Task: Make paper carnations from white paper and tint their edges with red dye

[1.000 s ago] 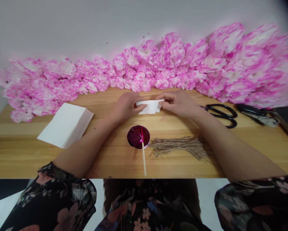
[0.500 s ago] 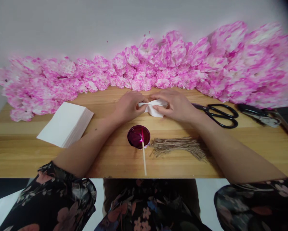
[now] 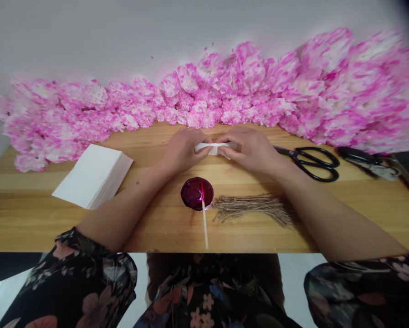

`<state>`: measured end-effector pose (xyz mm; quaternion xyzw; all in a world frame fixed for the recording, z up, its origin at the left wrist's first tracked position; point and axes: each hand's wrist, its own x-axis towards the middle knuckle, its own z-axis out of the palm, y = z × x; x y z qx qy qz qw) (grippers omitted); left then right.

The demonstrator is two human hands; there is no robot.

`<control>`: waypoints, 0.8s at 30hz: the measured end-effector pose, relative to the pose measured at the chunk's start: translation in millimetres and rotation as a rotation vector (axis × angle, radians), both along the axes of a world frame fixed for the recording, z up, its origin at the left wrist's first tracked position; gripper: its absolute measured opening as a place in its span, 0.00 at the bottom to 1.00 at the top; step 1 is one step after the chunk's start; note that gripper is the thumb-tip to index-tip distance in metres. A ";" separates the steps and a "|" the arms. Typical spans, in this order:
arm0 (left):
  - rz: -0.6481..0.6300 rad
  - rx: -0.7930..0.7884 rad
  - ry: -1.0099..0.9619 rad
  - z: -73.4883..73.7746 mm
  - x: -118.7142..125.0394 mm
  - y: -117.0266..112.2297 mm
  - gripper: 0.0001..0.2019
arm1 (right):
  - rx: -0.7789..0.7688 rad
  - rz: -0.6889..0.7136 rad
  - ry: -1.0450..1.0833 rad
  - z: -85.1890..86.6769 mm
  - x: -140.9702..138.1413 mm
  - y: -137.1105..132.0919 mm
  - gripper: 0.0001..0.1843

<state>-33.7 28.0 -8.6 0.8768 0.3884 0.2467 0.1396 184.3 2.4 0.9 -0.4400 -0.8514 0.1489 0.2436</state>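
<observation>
Between my two hands is a white folded paper strip [image 3: 215, 149], narrow and held level above the table. My left hand [image 3: 184, 148] pinches its left end between thumb and fingers. At the other end, my right hand [image 3: 250, 150] grips it the same way, thumb in front. Parts of the strip are hidden behind the fingers. Just nearer to me stands a small dish of dark magenta liquid [image 3: 195, 195], with a thin wooden stick [image 3: 205, 223] leaning out over its rim. Right of the dish lies a bundle of brown paper-like ties [image 3: 254, 207].
A stack of white paper sheets [image 3: 91, 175] lies left. Black-handled scissors [image 3: 314, 164] and a dark tool with a metal part [image 3: 366, 161] lie right. Pink-and-white paper flowers [image 3: 197, 98] line the back of the wooden table [image 3: 88, 232] against the wall.
The white paper, fanned out and partly spread before, is now a narrower, flatter strip between my fingers. My right fingers have closed in on it slightly. Other things stay put.
</observation>
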 end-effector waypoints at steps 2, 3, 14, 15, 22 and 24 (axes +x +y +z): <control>-0.019 -0.007 -0.015 -1.3 -1.3 1.8 0.08 | -0.031 -0.016 0.020 1.9 1.3 0.6 0.13; -0.033 -0.020 -0.032 -1.9 -2.3 2.6 0.08 | -0.052 -0.026 0.039 2.8 2.4 1.2 0.13; -0.041 -0.156 -0.037 -6.1 -9.2 12.1 0.09 | -0.205 -0.067 0.123 -14.0 9.6 13.3 0.10; -0.041 -0.125 -0.010 -6.6 -9.0 13.0 0.09 | -0.160 -0.065 0.091 -15.2 8.7 13.1 0.10; -0.052 0.018 0.126 -8.8 -9.9 15.2 0.09 | -0.010 -0.053 -0.050 -15.4 7.9 12.5 0.13; -0.048 0.041 0.155 -9.4 -10.5 15.4 0.10 | 0.013 -0.069 -0.086 -14.3 7.9 12.1 0.13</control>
